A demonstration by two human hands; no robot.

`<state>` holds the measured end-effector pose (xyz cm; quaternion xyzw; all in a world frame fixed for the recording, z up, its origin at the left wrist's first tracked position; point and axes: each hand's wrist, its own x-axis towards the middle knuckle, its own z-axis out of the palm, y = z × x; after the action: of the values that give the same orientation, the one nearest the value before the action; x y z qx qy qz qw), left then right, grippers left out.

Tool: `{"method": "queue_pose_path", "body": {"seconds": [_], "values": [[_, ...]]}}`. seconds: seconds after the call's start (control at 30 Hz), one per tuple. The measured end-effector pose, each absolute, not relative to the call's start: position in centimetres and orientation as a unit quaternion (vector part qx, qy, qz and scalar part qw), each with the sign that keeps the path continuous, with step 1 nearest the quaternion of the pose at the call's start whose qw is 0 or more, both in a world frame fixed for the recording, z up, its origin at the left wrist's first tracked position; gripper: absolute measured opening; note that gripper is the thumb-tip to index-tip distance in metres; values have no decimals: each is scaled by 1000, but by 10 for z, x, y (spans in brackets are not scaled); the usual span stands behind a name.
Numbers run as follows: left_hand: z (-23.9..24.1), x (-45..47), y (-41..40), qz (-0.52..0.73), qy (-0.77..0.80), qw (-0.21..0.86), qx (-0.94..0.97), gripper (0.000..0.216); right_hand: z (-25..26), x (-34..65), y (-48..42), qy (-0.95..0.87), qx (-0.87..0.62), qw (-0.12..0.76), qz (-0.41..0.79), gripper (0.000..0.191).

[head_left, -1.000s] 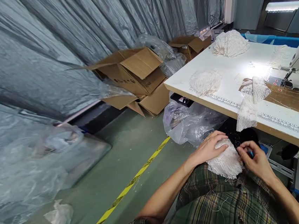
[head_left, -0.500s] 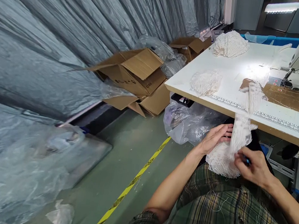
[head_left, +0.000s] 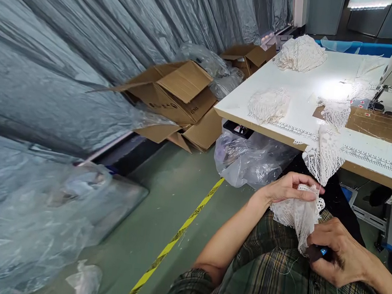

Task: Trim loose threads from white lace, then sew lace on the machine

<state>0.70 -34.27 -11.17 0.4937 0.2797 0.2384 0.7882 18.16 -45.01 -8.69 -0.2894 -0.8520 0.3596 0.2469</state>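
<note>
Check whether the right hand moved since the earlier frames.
Yes: the right hand moved away from the table, toward the wearer's shirt.

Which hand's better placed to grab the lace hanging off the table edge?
Probably left: the left hand is close below the hanging lace, though pinching the held lace. The right hand is farther off, against the plaid shirt, also gripping the held lace.

On our left we see a crinkled silver-grey curtain beside an open cardboard box, with another box beyond it and clear plastic between the two. Yellow-and-black tape crosses our green floor, near some crumpled whitish plastic.
</note>
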Motion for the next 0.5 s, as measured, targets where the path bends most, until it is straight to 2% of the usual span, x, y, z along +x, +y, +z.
{"method": "queue_pose_path", "body": {"seconds": [0.23,0.37,0.47,0.5], "values": [[-111,2,-347,222,208,830,468,44,-87,180,-453,-815,-255,261,451,16],[-111,-1,-348,227,236,826,459,44,-89,189,-449,-809,-303,250,437,15],[-110,-2,-349,242,289,784,494,49,-90,197,-442,-780,-372,254,434,6],[-110,-3,-349,245,305,765,511,50,-90,200,-439,-763,-405,263,430,9]]}}
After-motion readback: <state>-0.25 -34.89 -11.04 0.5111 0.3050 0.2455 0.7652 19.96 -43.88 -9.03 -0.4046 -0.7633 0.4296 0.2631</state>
